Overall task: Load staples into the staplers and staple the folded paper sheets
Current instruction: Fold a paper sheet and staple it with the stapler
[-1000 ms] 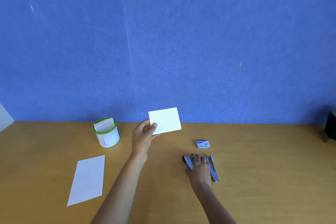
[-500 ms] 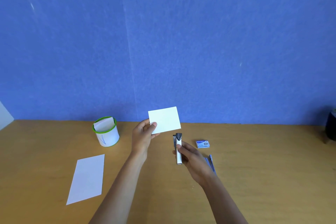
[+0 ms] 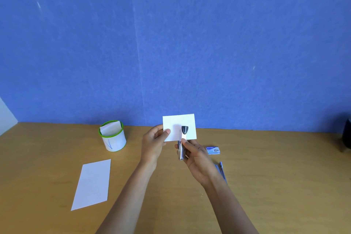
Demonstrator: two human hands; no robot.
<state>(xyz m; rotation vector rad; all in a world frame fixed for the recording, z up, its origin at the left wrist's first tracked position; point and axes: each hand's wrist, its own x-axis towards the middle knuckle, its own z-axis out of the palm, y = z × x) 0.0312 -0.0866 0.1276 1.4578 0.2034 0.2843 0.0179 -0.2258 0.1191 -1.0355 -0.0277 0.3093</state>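
My left hand [image 3: 154, 141] pinches the left edge of a folded white paper sheet [image 3: 173, 122] and holds it upright above the table. My right hand [image 3: 195, 159] grips a silver stapler [image 3: 182, 143] with a black tip, pointed up, its head over the lower middle of the sheet. A second, bluish stapler [image 3: 221, 172] lies on the table to the right, partly hidden behind my right wrist. A small blue staple box [image 3: 213, 150] sits just beyond it.
A white cup with a green rim [image 3: 113, 139] holds folded papers at the left. A flat white sheet [image 3: 93, 183] lies near the front left. The wooden table [image 3: 275, 176] meets a blue wall behind. A dark object [image 3: 347, 137] stands at the far right edge.
My right hand lifted the silver stapler off the table and brought it up and left onto the held sheet. The sheet shifted slightly to the right.
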